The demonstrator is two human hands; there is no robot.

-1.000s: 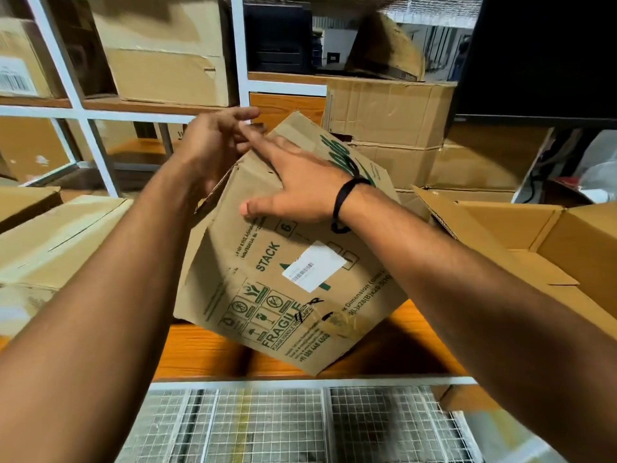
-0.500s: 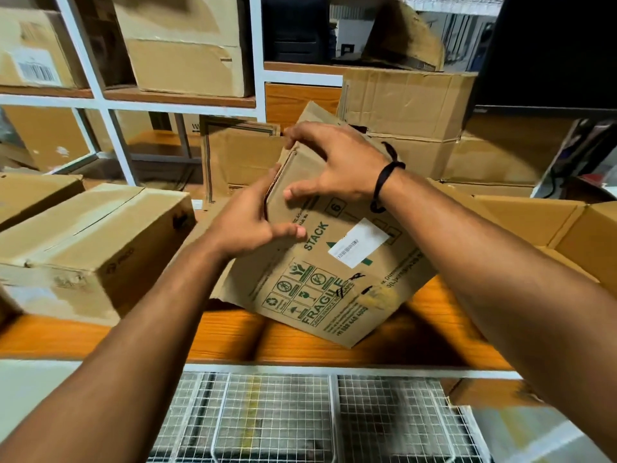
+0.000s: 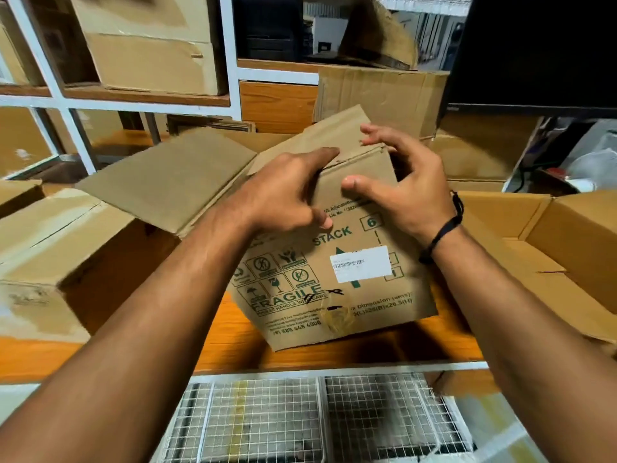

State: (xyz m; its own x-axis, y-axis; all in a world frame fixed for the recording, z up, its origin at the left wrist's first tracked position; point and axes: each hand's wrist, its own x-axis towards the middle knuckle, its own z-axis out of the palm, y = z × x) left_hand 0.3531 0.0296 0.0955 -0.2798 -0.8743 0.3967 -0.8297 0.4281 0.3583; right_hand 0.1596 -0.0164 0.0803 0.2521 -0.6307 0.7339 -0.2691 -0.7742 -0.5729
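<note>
A brown cardboard box [image 3: 337, 295] printed with green "STACK" and "FRAGILE" marks and a white barcode label stands tilted on the orange wooden shelf [image 3: 217, 342]. One large flap [image 3: 167, 182] lies spread out to the left. My left hand [image 3: 283, 195] grips the box's upper left edge, thumb on the front face, fingers over the top flap. On the upper right corner my right hand [image 3: 407, 192] holds on, thumb pressed to the front and fingers curled over the top. A black band circles the right wrist.
A closed taped carton [image 3: 56, 255] sits at the left. An open box [image 3: 551, 242] stands at the right. More cartons [image 3: 380, 95] fill the white-framed shelves behind. A dark screen [image 3: 541, 48] hangs at upper right. A wire mesh shelf [image 3: 317, 419] lies below.
The box has turned more upright and its left flap has swung open to the left. Both hands have shifted to the top edge, left hand moving up from the side.
</note>
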